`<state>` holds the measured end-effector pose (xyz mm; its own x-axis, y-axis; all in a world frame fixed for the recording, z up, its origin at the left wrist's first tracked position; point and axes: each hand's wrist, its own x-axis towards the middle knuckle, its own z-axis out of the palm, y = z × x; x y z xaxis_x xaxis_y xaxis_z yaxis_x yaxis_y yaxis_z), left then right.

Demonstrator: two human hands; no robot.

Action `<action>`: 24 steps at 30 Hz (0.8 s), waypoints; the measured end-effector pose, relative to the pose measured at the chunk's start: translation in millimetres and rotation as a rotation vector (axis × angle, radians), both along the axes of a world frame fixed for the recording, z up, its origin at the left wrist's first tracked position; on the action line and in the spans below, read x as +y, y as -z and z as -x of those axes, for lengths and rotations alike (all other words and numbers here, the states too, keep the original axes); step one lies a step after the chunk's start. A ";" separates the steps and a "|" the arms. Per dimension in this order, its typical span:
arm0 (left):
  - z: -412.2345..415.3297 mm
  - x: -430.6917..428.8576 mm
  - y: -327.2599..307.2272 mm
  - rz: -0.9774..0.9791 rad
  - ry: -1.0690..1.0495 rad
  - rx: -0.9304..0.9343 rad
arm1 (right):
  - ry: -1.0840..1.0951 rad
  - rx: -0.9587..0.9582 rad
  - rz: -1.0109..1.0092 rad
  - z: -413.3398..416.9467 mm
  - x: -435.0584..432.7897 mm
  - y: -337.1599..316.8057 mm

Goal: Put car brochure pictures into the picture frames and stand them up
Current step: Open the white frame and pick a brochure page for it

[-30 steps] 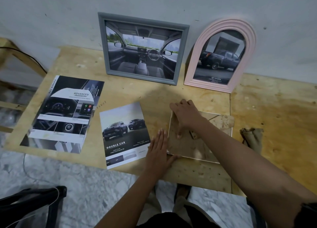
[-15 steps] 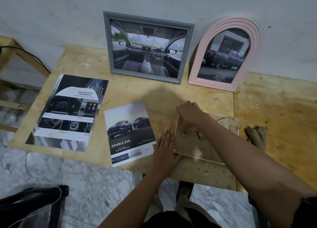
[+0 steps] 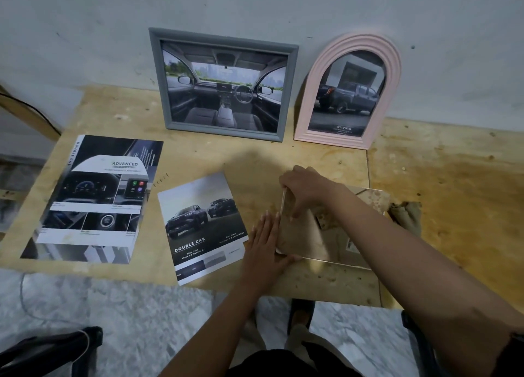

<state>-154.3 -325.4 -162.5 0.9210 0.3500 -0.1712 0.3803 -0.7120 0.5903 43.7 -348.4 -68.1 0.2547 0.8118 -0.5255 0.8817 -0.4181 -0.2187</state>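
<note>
a picture frame (image 3: 326,243) lies face down near the bench's (image 3: 255,155) front edge, beside the double cab brochure page (image 3: 202,226). the left hand (image 3: 265,249) lies flat against its left edge, fingers (image 3: 268,223) pressed together. the right hand's (image 3: 306,189) bent fingers touch its backing, and it is unclear whether they pinch anything.

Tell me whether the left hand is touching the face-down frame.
Touching. The head view shows the left hand lying flat with its straight fingers against the frame's left edge and its thumb along the frame's near corner. No gap shows between them.
</note>
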 end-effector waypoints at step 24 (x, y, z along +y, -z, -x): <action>3.4 0.8 -9.3 -0.035 0.070 0.085 | 0.735 0.149 -0.629 -32.2 -74.1 -96.4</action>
